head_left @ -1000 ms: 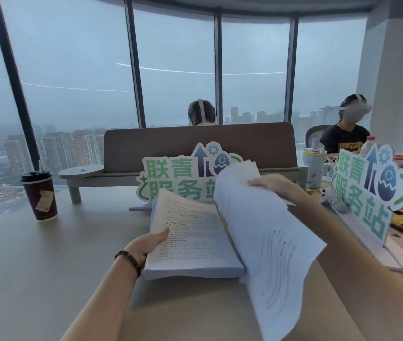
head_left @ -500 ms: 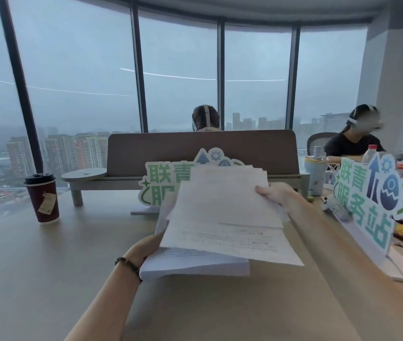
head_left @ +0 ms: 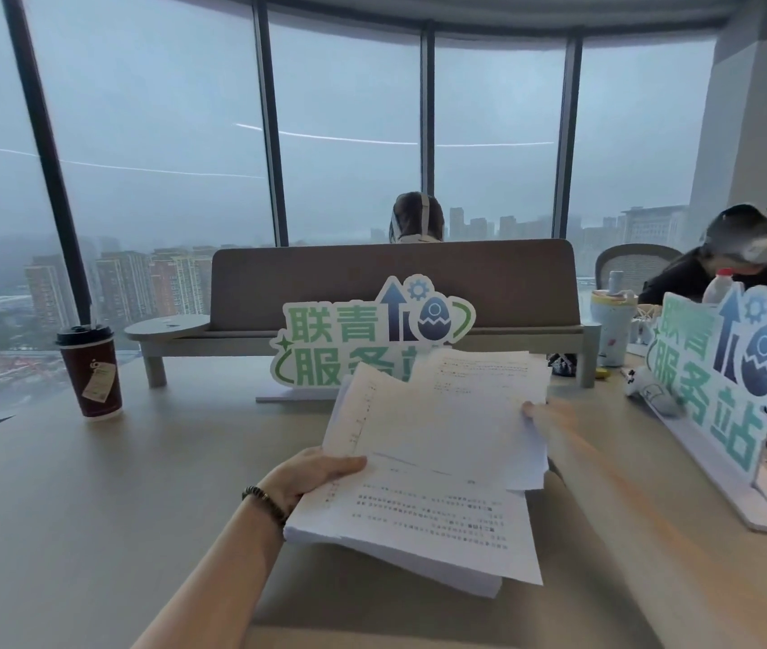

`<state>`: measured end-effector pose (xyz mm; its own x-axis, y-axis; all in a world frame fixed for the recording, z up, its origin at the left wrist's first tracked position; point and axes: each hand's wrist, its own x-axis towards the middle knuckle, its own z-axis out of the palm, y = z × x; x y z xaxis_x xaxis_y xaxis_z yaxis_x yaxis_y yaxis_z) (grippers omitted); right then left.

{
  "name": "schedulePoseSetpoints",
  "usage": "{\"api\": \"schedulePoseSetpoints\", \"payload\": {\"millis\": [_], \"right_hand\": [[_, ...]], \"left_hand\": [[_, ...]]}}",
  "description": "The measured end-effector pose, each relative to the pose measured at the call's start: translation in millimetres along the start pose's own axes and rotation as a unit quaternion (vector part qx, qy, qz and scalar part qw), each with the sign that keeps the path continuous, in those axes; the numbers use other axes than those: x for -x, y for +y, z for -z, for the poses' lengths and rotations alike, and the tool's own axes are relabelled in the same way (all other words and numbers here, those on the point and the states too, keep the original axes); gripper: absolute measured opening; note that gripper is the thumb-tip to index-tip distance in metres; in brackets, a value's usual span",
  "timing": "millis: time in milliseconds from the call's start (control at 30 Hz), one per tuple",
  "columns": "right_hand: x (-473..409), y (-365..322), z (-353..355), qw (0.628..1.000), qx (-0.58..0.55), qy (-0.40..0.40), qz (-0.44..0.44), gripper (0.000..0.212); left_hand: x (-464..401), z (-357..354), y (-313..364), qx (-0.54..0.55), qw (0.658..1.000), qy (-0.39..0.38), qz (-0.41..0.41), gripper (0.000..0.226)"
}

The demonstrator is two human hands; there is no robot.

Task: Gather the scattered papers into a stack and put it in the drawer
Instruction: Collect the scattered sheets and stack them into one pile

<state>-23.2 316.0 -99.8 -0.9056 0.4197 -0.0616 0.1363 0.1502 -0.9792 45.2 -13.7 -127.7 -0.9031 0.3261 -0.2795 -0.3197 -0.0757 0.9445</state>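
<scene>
A thick stack of printed white papers (head_left: 423, 522) is raised off the beige table (head_left: 68, 508), tilted toward me. My left hand (head_left: 311, 475) grips the stack's left edge, thumb on top, a bead bracelet on the wrist. Several loose sheets (head_left: 442, 419) lie askew over the stack's far half, fanned out and uneven. My right hand (head_left: 545, 414), blurred by motion, holds those sheets at their right edge. No drawer is in view.
A dark red paper cup (head_left: 91, 372) with a lid stands at the far left. A green and white sign (head_left: 372, 330) stands behind the papers, a second sign (head_left: 733, 367) at right. A brown desk divider (head_left: 395, 283) runs across; two people sit beyond.
The right hand swung the loose sheets from the right side over onto the stack. The left hand has lifted the stack's edge off the table.
</scene>
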Motion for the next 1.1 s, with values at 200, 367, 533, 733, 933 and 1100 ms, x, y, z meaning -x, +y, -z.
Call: {"api": "schedulePoseSetpoints", "payload": {"millis": [200,367,533,733,933,1100], "right_hand": [[-2.9,5.3,18.6,0.998,-0.015,-0.036,-0.045,0.035],[-3.2,15.5,15.9,0.987,-0.045,-0.121,-0.098,0.044],[20.5,9.5,6.0,0.979,-0.026,-0.181,-0.092,0.014],[32.3,8.1,-14.7,0.979,-0.032,-0.195,-0.057,0.009],[34.4,13.7,-27.2,0.977,-0.086,-0.187,-0.058,0.03],[44.0,15.4,-34.1,0.958,-0.142,-0.239,-0.072,0.026]], "left_hand": [[-4.4,7.0,0.4,0.035,0.996,0.077,-0.022,0.048],[-3.7,0.9,-0.4,0.037,0.987,0.149,-0.048,0.034],[-2.3,-2.8,-0.5,0.039,0.983,0.169,-0.064,0.03],[-3.3,-8.6,2.8,-0.008,0.981,0.173,-0.084,0.039],[-1.4,-18.1,3.9,-0.031,0.98,0.17,-0.096,0.048],[-0.5,-24.6,1.7,-0.007,0.984,0.139,-0.108,0.044]]}}
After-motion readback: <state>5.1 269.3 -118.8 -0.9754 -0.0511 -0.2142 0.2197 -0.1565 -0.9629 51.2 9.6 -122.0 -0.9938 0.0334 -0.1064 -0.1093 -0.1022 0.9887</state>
